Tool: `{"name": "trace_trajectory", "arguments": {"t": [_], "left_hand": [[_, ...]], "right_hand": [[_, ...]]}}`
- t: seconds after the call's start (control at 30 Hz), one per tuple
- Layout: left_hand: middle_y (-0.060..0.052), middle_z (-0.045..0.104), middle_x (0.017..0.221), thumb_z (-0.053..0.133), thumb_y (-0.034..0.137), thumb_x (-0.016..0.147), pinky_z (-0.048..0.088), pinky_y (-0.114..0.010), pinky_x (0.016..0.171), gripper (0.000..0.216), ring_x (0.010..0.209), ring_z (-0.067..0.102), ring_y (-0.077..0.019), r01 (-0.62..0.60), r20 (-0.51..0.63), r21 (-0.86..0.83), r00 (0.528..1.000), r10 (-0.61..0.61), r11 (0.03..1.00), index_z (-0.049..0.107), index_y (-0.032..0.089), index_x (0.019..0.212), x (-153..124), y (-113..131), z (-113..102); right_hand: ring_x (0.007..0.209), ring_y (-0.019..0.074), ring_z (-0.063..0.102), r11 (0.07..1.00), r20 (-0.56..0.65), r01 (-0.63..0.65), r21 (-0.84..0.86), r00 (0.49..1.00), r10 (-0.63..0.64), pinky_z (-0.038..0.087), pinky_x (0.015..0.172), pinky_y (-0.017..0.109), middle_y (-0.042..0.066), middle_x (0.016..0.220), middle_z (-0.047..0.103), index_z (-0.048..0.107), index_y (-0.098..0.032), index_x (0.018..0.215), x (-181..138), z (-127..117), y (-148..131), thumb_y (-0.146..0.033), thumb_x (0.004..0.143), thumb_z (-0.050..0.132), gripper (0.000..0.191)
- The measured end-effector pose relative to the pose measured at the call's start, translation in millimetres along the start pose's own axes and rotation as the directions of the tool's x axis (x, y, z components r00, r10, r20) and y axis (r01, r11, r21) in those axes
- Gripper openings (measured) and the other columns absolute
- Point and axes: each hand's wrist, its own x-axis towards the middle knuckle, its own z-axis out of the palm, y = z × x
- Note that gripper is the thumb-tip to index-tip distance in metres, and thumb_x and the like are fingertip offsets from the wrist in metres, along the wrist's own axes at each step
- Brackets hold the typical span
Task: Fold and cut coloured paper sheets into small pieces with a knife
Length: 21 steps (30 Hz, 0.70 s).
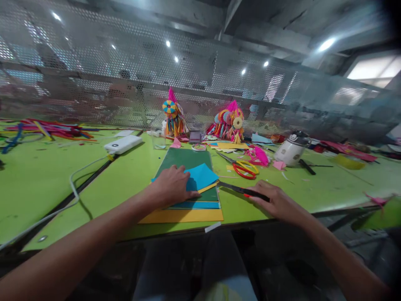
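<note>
My left hand (171, 185) lies flat, fingers spread, on a stack of coloured paper sheets (188, 190) near the front edge of the green table (131, 175). Under its fingertips is a loose blue sheet (202, 175) on top of dark green, yellow and blue sheets. My right hand (275, 200) rests on the table to the right of the stack, fingers curled over the red handles of a pair of scissors (239, 190) whose dark blades point left towards the paper.
A second pair of red and yellow scissors (246, 168) lies behind. Two tasselled paper ornaments (230, 122), a white glue dispenser (291, 150), a white power bank (123, 144) with cable, paper scraps and strips (46, 127) crowd the table. A perforated metal screen stands behind.
</note>
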Motion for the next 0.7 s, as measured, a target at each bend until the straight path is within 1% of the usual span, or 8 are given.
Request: {"name": "trace_trajectory", "arguments": {"t": [0.13, 0.23, 0.33, 0.4, 0.5, 0.6, 0.67, 0.7], "left_hand": [[-0.016, 0.066, 0.090, 0.058, 0.064, 0.082, 0.049, -0.039, 0.069, 0.050, 0.083, 0.062, -0.0304, -0.014, -0.021, 0.003, 1.000, 0.014, 1.000, 0.072, 0.016, 0.084, -0.5, -0.9, -2.1], [-0.016, 0.066, 0.087, 0.059, 0.057, 0.084, 0.049, -0.038, 0.067, 0.043, 0.080, 0.061, -0.0285, -0.046, -0.029, -0.008, 0.999, 0.046, 0.999, 0.071, 0.016, 0.073, -0.3, 0.3, -2.8], [-0.016, 0.065, 0.084, 0.057, 0.051, 0.086, 0.049, -0.039, 0.067, 0.041, 0.079, 0.061, -0.0284, -0.057, -0.030, -0.007, 0.998, 0.057, 0.998, 0.070, 0.016, 0.069, -0.7, -0.9, -1.3], [-0.015, 0.065, 0.082, 0.054, 0.047, 0.087, 0.048, -0.038, 0.065, 0.040, 0.076, 0.062, -0.0285, -0.040, -0.033, -0.001, 0.999, 0.040, 0.999, 0.070, 0.016, 0.070, -0.5, -4.3, -0.2], [-0.013, 0.066, 0.079, 0.045, 0.040, 0.092, 0.047, -0.037, 0.064, 0.040, 0.073, 0.063, -0.0272, -0.001, -0.024, 0.000, 1.000, 0.001, 1.000, 0.070, 0.016, 0.072, 1.1, -11.8, 0.3], [-0.012, 0.068, 0.079, 0.040, 0.034, 0.094, 0.045, -0.036, 0.064, 0.038, 0.074, 0.065, -0.0268, 0.034, -0.006, -0.011, 0.999, -0.034, 0.999, 0.068, 0.017, 0.075, 3.0, -17.1, -1.0], [-0.012, 0.070, 0.083, 0.041, 0.034, 0.092, 0.045, -0.035, 0.063, 0.033, 0.075, 0.066, -0.0275, 0.070, -0.004, -0.015, 0.998, -0.070, 0.997, 0.068, 0.016, 0.085, 3.6, -18.1, -1.7], [-0.012, 0.071, 0.085, 0.042, 0.034, 0.092, 0.044, -0.035, 0.063, 0.032, 0.075, 0.067, -0.0278, 0.087, -0.006, -0.016, 0.996, -0.087, 0.996, 0.068, 0.016, 0.094, 3.5, -18.1, -1.6]], "right_hand": [[0.092, 0.0228, 0.065, 1.000, -0.016, 0.017, 0.006, 1.000, -0.017, 0.053, 0.083, 0.037, 0.011, 0.104, 0.067, 0.068, -0.021, 0.120, 7.3, 7.1, 0.3, -0.035, 0.098, 0.052, 0.030], [0.091, 0.0225, 0.065, 1.000, -0.038, 0.008, -0.012, 0.999, -0.008, 0.053, 0.083, 0.037, 0.011, 0.103, 0.067, 0.069, -0.021, 0.118, 10.4, 8.2, 5.4, -0.034, 0.098, 0.052, 0.029], [0.091, 0.0223, 0.065, 1.000, -0.068, -0.015, -0.017, 0.998, 0.014, 0.052, 0.083, 0.036, 0.010, 0.100, 0.067, 0.069, -0.021, 0.119, 12.6, 6.1, 11.6, -0.035, 0.098, 0.052, 0.030], [0.091, 0.0223, 0.064, 1.000, -0.104, -0.018, 0.003, 0.994, 0.018, 0.052, 0.082, 0.036, 0.009, 0.099, 0.067, 0.068, -0.020, 0.120, 14.2, 5.4, 14.8, -0.035, 0.097, 0.053, 0.031], [0.092, 0.0220, 0.064, 0.999, -0.141, -0.009, 0.044, 0.990, 0.015, 0.052, 0.082, 0.036, 0.009, 0.099, 0.068, 0.068, -0.019, 0.119, 16.0, 7.7, 19.2, -0.034, 0.097, 0.054, 0.030], [0.094, 0.0225, 0.064, 0.999, -0.139, -0.022, 0.024, 0.990, 0.025, 0.052, 0.085, 0.037, 0.010, 0.101, 0.069, 0.069, -0.020, 0.118, 15.5, 12.0, 24.4, -0.033, 0.096, 0.055, 0.029], [0.095, 0.0230, 0.064, 0.999, -0.122, -0.041, -0.004, 0.992, 0.041, 0.052, 0.085, 0.038, 0.009, 0.101, 0.068, 0.069, -0.021, 0.118, 14.4, 13.7, 26.3, -0.032, 0.096, 0.055, 0.029], [0.095, 0.0230, 0.064, 0.999, -0.109, -0.047, -0.012, 0.993, 0.045, 0.052, 0.085, 0.038, 0.009, 0.100, 0.068, 0.069, -0.021, 0.119, 13.9, 13.9, 26.3, -0.032, 0.097, 0.055, 0.029]]}}
